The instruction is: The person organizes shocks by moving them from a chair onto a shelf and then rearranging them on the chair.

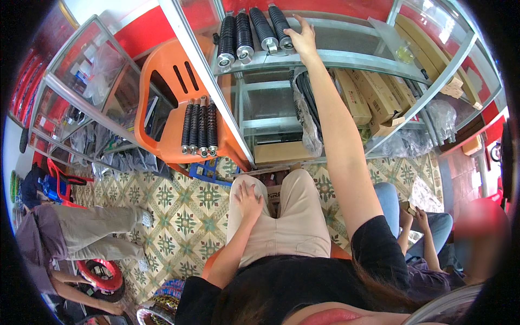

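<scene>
Several black coil-spring shock absorbers lie side by side on the glass shelf at the top. My right hand reaches to the rightmost of them, its thumb at the spring and its fingers apart; whether it grips is unclear. On my left thigh rests my left hand, fingers spread and nothing in it. A second row of slimmer dark shock absorbers lies on the seat of an orange plastic chair, left of the shelf frame.
Long cardboard boxes and plastic-wrapped black tubing fill the lower shelf. A glass cabinet stands at left. One person bends near a red ring-shaped item at lower left; another person sits at right, holding a small object.
</scene>
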### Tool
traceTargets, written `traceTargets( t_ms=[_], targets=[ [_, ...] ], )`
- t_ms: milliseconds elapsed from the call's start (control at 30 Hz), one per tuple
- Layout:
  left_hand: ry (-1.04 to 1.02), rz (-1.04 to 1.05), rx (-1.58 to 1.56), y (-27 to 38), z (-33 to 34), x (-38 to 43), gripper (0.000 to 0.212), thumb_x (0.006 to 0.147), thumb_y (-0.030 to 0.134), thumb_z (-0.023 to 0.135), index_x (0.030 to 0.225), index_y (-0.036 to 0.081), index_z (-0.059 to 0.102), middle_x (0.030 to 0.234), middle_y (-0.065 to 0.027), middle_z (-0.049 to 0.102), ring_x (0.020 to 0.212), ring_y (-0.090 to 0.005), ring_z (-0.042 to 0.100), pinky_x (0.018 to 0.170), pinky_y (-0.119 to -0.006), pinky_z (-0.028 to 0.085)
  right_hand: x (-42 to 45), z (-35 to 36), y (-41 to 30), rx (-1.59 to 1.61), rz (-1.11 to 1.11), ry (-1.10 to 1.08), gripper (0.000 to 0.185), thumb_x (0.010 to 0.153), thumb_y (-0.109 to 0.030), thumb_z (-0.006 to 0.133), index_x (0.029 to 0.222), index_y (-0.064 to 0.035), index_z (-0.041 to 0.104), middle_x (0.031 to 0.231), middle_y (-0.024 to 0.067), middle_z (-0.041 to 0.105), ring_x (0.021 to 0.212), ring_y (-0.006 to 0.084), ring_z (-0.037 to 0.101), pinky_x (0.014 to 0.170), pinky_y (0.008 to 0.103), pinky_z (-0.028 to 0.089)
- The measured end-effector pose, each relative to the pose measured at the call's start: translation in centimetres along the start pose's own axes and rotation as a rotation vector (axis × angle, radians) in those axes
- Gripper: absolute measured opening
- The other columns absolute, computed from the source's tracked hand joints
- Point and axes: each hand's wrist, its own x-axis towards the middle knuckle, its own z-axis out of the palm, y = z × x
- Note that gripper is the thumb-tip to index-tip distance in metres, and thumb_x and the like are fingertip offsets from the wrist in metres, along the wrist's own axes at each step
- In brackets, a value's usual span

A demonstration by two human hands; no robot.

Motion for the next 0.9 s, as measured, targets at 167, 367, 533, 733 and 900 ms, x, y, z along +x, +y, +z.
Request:
traceTargets(
  t_ms=[167, 367, 533, 733, 900],
  targets=[
    [0.271, 0.119, -0.245, 5.6, -7.1, 3.1, 0.044, 0.069, 0.017, 0.061, 0.109, 0.009, 0.046, 0.12, -0.0152, 0.036, 0.112, -0.0326, 0.032, 0.091, -0.046, 0.028, 0.1, 0.3, -0.1, 0.074, 0.016, 0.007, 0.054, 0.065, -0.019, 0.06, 0.117, -0.0168, 0.045, 0.119, 0.0202, 0.043, 0.122, 0.0402, 0.017, 0.1, 0.0431, 0.015],
    [0.677, 0.725, -0.438, 16.6, -21.6, 13.2, 0.021, 0.074, 0.004, 0.053, 0.094, 0.0, 0.049, 0.089, -0.0159, 0.049, 0.085, -0.0326, 0.049, 0.074, -0.038, 0.04, 0.2, 0.3, 0.5, -0.062, -0.151, 0.026, 0.033, 0.073, -0.01, 0.044, 0.102, -0.0157, 0.059, 0.107, 0.0116, 0.055, 0.11, 0.0249, 0.042, 0.1, 0.0405, 0.018],
    [0.603, 0.668, -0.258, 23.4, -27.4, 24.1, 0.017, 0.075, 0.006, 0.049, 0.088, -0.005, 0.054, 0.087, -0.0243, 0.051, 0.081, -0.0381, 0.053, 0.071, -0.04, 0.044, 0.1, 0.3, -0.5, -0.141, -0.188, 0.02, 0.026, 0.065, -0.03, 0.058, 0.085, -0.0145, 0.066, 0.098, 0.0192, 0.057, 0.102, 0.0311, 0.047, 0.096, 0.0417, 0.026],
    [0.425, 0.261, 0.066, 26.4, -27.5, 31.1, 0.045, 0.074, 0.032, 0.056, 0.097, -0.006, 0.049, 0.096, -0.0285, 0.049, 0.087, -0.0373, 0.055, 0.074, -0.038, 0.047, 0.1, -0.7, -3.7, -0.476, 0.068, -0.075, 0.029, 0.059, -0.037, 0.066, 0.083, -0.0218, 0.064, 0.096, 0.013, 0.056, 0.094, 0.0304, 0.051, 0.083, 0.0453, 0.036],
    [0.36, 0.161, 0.112, 27.2, -28.7, 32.2, 0.045, 0.071, 0.03, 0.06, 0.098, -0.004, 0.049, 0.099, -0.0224, 0.053, 0.093, -0.0309, 0.055, 0.078, -0.034, 0.046, 1.9, 0.0, -5.9, -0.838, 0.184, -0.195, 0.045, 0.065, -0.03, 0.063, 0.103, -0.0088, 0.05, 0.102, 0.0133, 0.053, 0.094, 0.0304, 0.053, 0.081, 0.0478, 0.036]
  ],
)
